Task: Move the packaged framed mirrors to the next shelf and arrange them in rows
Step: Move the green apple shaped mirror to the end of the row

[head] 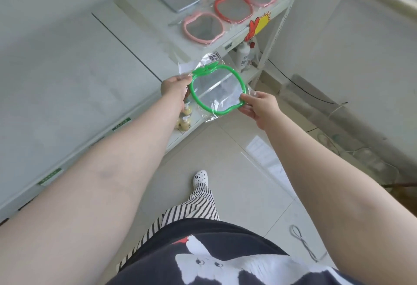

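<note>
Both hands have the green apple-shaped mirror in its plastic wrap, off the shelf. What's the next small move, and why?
Probably carry the green apple-shaped framed mirror forward and lay it flat on the white shelf, near the pale pink apple-shaped mirror. The left hand and right hand hold it in the air, while the others already lie in rows there.

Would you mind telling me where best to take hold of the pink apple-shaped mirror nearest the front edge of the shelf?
Grip the pink mirror by its frame rim on the near side, coming from the shelf's open front edge. It lies flat in loose plastic, so the glass offers no purchase; the raised rim does. A red mirror sits close behind it.
</note>
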A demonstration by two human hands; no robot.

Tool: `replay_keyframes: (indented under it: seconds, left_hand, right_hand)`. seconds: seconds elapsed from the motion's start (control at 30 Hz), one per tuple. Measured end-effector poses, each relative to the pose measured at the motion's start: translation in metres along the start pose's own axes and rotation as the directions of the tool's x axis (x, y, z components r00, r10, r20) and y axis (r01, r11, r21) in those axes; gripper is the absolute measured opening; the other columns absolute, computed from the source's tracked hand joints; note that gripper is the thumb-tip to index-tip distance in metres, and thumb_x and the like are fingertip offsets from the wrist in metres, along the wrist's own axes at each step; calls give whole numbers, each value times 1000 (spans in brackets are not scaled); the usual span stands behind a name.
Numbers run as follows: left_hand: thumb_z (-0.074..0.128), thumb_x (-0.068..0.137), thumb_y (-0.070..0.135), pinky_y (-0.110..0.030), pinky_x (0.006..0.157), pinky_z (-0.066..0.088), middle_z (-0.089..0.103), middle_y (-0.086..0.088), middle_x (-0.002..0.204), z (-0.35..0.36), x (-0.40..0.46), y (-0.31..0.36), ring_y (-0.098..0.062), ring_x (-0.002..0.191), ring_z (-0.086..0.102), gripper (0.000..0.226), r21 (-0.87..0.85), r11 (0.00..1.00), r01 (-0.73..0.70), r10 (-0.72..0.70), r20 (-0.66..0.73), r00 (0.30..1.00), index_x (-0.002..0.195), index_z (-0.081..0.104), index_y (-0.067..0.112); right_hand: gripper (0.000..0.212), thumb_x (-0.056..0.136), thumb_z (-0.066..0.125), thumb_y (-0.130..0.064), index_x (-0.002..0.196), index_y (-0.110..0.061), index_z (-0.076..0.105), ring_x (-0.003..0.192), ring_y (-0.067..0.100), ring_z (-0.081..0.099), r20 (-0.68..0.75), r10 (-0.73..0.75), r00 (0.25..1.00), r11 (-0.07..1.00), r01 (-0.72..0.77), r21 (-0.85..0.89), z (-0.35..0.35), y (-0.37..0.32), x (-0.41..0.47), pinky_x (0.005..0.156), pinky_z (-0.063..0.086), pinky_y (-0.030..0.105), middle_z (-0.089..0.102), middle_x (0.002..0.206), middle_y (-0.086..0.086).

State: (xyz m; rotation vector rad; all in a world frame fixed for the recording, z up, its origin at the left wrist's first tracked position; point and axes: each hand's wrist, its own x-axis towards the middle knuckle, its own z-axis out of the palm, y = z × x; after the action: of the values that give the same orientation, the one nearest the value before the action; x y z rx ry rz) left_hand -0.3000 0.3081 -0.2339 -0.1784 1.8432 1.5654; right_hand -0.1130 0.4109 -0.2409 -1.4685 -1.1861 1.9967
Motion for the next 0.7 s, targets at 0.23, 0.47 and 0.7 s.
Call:
replay_keyframes:
  seconds: [0.23, 0.47, 0.7]
  left_hand:
    - [74, 78, 6, -20, 58, 52, 61, 1, 66, 24, 61, 38, -14, 60, 55, 22, -31, 998, -57, 56, -36, 998, 66, 61, 20]
    - [71, 81, 6, -16, 55, 47, 59, 3, 66, 13, 114, 76, -10, 55, 50, 24, -24, 996, -88, 83, -170, 982, 66, 58, 20]
    - [72, 80, 10, -18, 49, 41, 57, 6, 64, -7, 155, 91, -10, 51, 45, 10, -34, 998, -51, 34, -374, 927, 81, 67, 19]
  right_hand:
    - [52, 82, 72, -2, 129, 5, 51, 51, 12, 70, -24, -16, 1000, 996, 14, -92, 35, -51, 71, 56, 60, 23, 69, 102, 19]
    - [21, 84, 70, -3, 102, 0, 60, 49, 12, 67, 53, 46, 998, 988, -38, -152, 95, -76, 120, 53, 59, 22, 65, 76, 10]
    - [11, 83, 70, -4, 85, -2, 60, 48, 16, 64, 174, 108, 979, 955, -54, -293, 151, -87, 166, 52, 59, 22, 61, 72, 9]
